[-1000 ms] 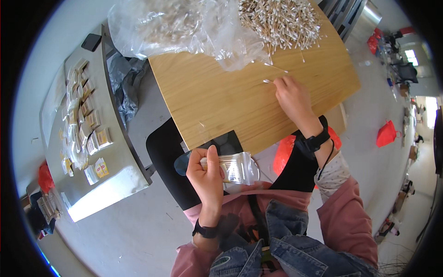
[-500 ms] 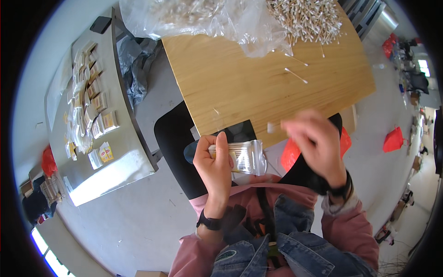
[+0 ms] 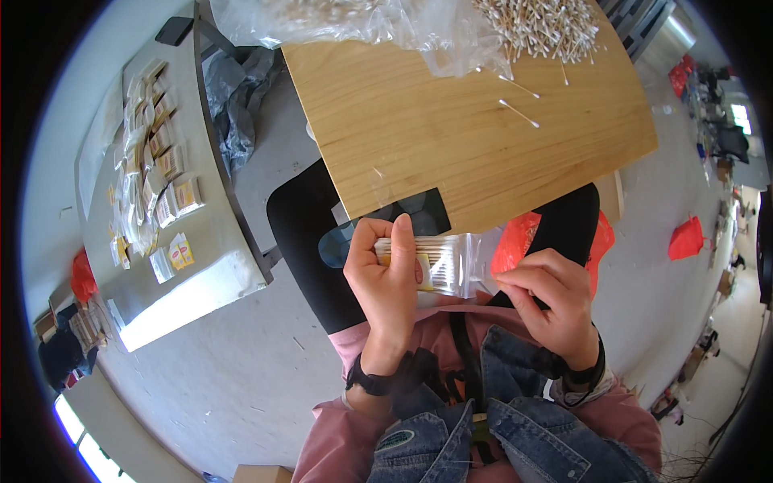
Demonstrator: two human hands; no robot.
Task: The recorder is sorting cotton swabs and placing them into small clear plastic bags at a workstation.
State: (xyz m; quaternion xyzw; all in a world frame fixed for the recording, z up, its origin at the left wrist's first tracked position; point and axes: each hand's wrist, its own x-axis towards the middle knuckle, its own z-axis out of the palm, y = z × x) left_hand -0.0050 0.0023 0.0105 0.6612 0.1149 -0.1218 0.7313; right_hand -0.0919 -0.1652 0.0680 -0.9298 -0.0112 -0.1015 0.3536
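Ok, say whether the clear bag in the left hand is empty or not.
Not empty: a row of cotton swabs shows through the clear bag in the left hand.

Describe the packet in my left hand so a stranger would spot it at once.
Start at the wooden table; just below its near edge in the picture is your left hand. It grips a small clear packet with cotton swabs lying side by side inside. Unlike the other packets heaped on the grey table at left, this one is held.

The wooden table (image 3: pixel 419 121) bears a clear plastic bag (image 3: pixel 451 48), heaped cotton swabs (image 3: pixel 547 28) and some loose swabs (image 3: pixel 519 113).
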